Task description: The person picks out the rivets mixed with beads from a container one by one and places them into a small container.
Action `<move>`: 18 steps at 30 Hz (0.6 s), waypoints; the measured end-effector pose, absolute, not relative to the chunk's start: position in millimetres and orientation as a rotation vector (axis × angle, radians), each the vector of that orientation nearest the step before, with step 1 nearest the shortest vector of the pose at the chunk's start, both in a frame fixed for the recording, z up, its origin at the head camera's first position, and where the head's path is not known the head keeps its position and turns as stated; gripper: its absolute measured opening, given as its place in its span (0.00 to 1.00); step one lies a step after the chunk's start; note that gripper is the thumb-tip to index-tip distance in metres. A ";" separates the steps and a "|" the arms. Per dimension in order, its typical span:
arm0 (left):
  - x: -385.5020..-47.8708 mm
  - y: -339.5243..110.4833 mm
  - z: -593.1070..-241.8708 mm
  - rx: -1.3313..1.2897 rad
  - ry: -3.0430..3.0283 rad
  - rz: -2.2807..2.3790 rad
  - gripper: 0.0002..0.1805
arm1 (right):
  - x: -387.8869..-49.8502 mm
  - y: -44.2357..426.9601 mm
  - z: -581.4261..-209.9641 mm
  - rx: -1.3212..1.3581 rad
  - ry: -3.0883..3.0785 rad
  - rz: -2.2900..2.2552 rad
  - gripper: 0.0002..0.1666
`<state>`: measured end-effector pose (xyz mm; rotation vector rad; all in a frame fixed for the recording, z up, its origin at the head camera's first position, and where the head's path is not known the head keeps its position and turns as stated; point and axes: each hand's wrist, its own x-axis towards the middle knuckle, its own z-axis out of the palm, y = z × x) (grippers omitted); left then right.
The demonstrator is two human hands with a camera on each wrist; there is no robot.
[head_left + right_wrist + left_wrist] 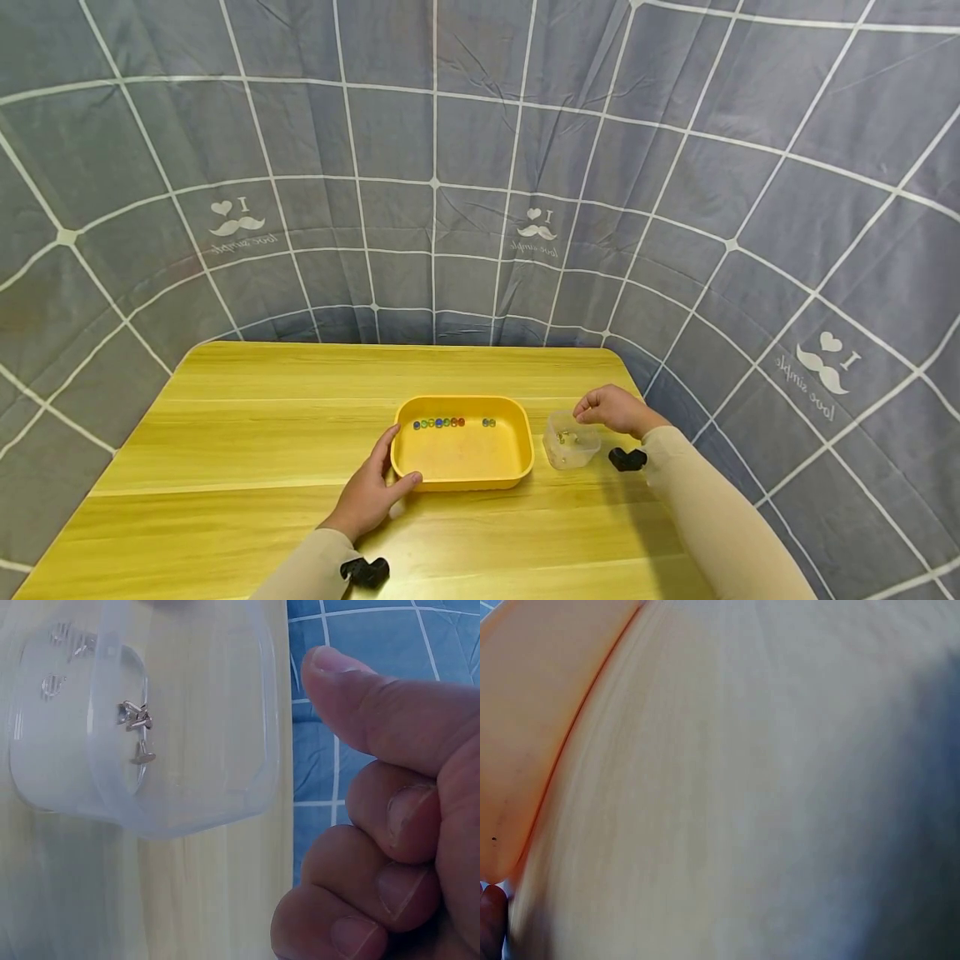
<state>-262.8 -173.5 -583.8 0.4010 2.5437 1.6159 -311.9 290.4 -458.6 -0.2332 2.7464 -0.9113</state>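
Note:
My left hand (366, 492) grips the left end of a yellow tray (457, 483), its thumb on the near rim and its fingers along the left side. In the tray, small round coloured pieces (438, 423) stand in a row, with two more (489, 423) apart to the right. My right hand (613, 410) is at the far right rim of a clear plastic tub (572, 457). In the right wrist view its fingers (352, 877) are curled; the index fingertip is hidden and no held thing shows. Small flat-headed metal pieces (135, 716) lie inside the tub.
The tray and tub stand side by side on a wood-grain table (247, 433). A grey curtain (480, 217) with white grid lines hangs behind and around it. The table's right edge runs close by my right hand. Black wrist mounts (365, 572) sit below both hands.

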 end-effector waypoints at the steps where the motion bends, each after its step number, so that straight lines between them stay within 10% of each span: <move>1: -262.8 -173.5 -583.5 0.401 2.544 1.615 0.53 | -311.7 290.6 -459.2 -0.229 2.746 -0.912 0.12; 18: -265.5 -173.5 -585.0 0.395 2.538 1.625 0.54 | -308.9 290.6 -462.8 -0.219 2.730 -0.915 0.11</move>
